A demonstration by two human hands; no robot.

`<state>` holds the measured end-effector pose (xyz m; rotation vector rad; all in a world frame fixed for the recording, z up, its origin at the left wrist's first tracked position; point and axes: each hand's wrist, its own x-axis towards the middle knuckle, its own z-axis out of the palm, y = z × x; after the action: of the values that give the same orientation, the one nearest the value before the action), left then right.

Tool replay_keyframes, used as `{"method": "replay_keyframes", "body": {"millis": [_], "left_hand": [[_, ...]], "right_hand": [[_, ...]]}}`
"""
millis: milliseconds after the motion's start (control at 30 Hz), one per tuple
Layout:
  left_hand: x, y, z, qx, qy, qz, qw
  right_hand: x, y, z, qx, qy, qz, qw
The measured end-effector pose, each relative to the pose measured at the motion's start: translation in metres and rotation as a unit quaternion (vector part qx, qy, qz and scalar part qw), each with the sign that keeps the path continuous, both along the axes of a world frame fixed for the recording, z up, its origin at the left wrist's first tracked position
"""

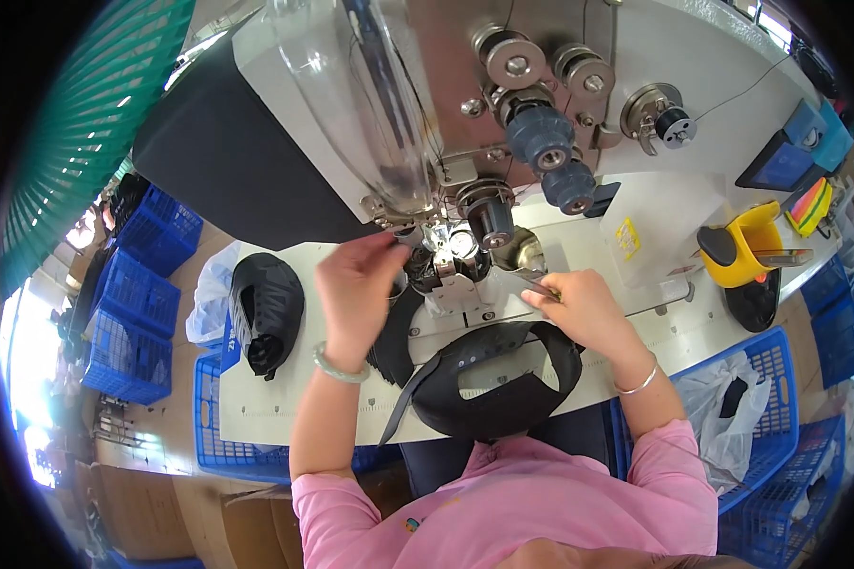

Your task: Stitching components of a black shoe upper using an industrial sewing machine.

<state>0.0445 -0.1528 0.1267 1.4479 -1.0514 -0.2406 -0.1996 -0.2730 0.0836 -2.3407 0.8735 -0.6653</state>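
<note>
At the head of a large sewing machine (446, 232), my left hand (356, 284) is raised with thumb and fingers pinched together beside the lit needle area. What the pinch holds, if anything, is too small to make out. To the right of the needle area, my right hand (584, 308) is closed around a slim metal tool (539, 284), with its tip toward the machine; its exact kind is not clear. A black shoe upper (489, 414) with a cut-out opening and a loose strap lies on the pale table in front of me, below both hands.
Left on the table (256, 412) stands a black shoe (266, 308). A yellow holder (738, 248) with tools is at the right, beside a dark shoe (755, 302). Blue crates (128, 365) stack at the left; another crate (773, 360) with plastic bags sits at the lower right.
</note>
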Motion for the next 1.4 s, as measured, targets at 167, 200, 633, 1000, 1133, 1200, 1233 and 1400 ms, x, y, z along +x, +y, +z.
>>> {"method": "replay_keyframes", "body": {"millis": [167, 200, 633, 1000, 1133, 1200, 1233, 1400], "left_hand": [[-0.008, 0.004, 0.007, 0.056, -0.071, -0.036, 0.995], [-0.010, 0.006, 0.007, 0.066, -0.100, -0.017, 0.993], [-0.004, -0.007, 0.019, 0.130, -0.160, 0.006, 0.979], [0.032, -0.003, 0.000, 0.129, -0.115, 0.054, 0.983], [0.048, 0.012, -0.010, 0.287, 0.000, -0.053, 0.956], [0.041, 0.020, -0.012, 0.132, 0.016, -0.056, 0.990], [0.036, 0.024, -0.011, 0.086, 0.034, -0.033, 0.995], [-0.010, 0.028, -0.001, -0.057, 0.099, -0.155, 0.981]], "right_hand": [[0.001, -0.003, -0.008, -0.007, -0.043, -0.015, 0.999], [0.000, -0.003, -0.007, -0.011, -0.040, -0.030, 0.999], [0.013, -0.005, 0.013, -0.203, -0.170, -0.023, 0.964], [0.038, -0.009, 0.011, -0.227, -0.088, 0.067, 0.968], [0.023, -0.005, 0.003, -0.207, -0.097, 0.068, 0.971], [0.017, -0.007, 0.000, -0.195, -0.088, 0.073, 0.974], [0.015, -0.008, -0.001, -0.189, -0.082, 0.074, 0.976], [0.007, -0.014, -0.010, -0.129, -0.072, 0.045, 0.988]]}}
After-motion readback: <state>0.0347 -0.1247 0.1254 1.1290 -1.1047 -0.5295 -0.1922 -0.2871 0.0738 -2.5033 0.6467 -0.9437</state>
